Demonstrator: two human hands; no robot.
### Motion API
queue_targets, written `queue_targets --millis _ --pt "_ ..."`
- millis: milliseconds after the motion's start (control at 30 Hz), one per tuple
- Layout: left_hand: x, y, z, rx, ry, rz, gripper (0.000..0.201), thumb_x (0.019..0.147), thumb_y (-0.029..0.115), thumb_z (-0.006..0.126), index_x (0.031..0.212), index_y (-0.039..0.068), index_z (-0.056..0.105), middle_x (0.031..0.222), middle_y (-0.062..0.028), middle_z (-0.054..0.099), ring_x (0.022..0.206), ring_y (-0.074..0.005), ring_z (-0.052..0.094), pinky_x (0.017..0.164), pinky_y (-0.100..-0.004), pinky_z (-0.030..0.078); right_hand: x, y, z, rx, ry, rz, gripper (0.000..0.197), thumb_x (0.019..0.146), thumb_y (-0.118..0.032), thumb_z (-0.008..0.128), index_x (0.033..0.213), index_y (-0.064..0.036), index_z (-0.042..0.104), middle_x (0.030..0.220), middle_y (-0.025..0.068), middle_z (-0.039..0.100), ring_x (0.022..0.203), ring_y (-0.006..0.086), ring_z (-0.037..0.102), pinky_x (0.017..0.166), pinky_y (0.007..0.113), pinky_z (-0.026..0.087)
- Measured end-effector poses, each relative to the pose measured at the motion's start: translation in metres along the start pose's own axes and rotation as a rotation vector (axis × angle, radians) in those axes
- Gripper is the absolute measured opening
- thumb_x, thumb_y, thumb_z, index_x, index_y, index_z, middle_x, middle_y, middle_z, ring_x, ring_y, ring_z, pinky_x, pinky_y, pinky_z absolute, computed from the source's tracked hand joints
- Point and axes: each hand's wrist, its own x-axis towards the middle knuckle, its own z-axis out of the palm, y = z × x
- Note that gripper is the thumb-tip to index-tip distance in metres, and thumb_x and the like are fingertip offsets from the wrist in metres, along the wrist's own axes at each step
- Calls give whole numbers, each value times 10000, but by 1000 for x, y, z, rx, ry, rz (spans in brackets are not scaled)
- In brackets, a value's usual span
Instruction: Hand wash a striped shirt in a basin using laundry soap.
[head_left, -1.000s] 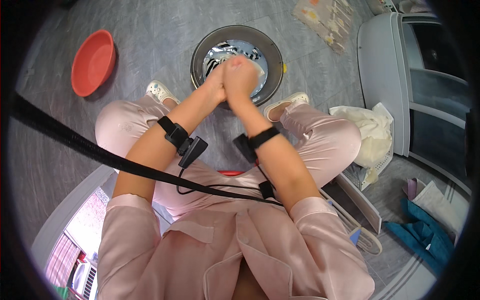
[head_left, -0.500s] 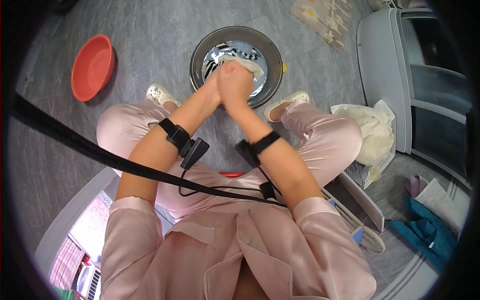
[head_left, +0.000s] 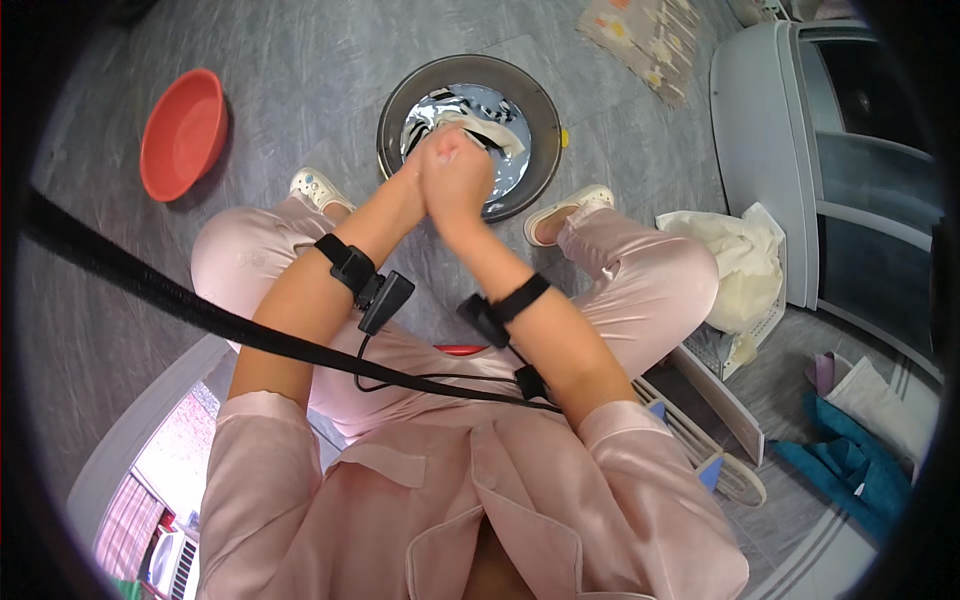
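A dark grey basin point(head_left: 548, 150) of bluish, sudsy water stands on the floor between my feet. Black-and-white striped cloth point(head_left: 412, 136) lies in it, along with a white garment point(head_left: 495, 134) bunched against my hands. Over the basin's near side, my right hand point(head_left: 460, 180) is closed in a fist, pressed against my left hand point(head_left: 424, 162). The fingers of the left are mostly hidden behind the right. Both hands seem closed on the white garment, though the grip itself is partly covered.
To the left, a red basin point(head_left: 185, 135) rests on the floor. A grey appliance point(head_left: 765, 150) stands at the right, near a patterned mat point(head_left: 645, 45) and a pale cloth bag point(head_left: 735, 265). Teal cloth point(head_left: 850, 460) lies at the lower right. A black strap point(head_left: 200, 312) crosses in front.
My right hand has shifted slightly left and toward me, turning against the left hand. The white garment has moved a little with them; both basins stay in place.
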Motion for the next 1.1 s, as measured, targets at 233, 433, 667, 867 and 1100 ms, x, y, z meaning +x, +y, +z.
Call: queue_targets --millis 233,433,667,867,1100 --pt "9 -17 65 148 874 70 165 826 232 533 902 96 586 835 -71 632 726 -215 614 694 -350 506 44 65 4 53 130 99 153 732 -192 538 679 -64 602 689 165 605 650 359 582 587 432 449" --pt "19 -5 77 336 800 165 270 811 196 579 1038 54 540 949 -93 614 779 -227 613 703 -390 515 71 161 20 130 -280 354 297 801 -304 536 694 -37 609 708 110 631 655 273 594 610 378 449" --pt "14 -34 49 1880 731 348 405 685 170 655 1026 26 492 986 -132 552 920 -273 546 821 -350 425 75 118 2 546 -435 760 411 823 -404 603 960 -16 585 913 74 614 845 181 591 738 298 455" --pt "17 -52 54 1969 465 394 422 729 255 671 1028 37 469 930 -119 534 842 -253 566 748 -345 459 103 149 -12 859 -822 662 208 834 -64 550 1031 4 553 913 93 615 786 173 605 656 296 512" --pt "8 -22 7 363 945 188 578 842 529 492 1196 90 371 1094 -102 459 1041 -266 483 853 -391 451 68 91 -8 606 -503 219 214 868 -200 538 905 -5 620 761 35 609 607 135 548 563 254 440"
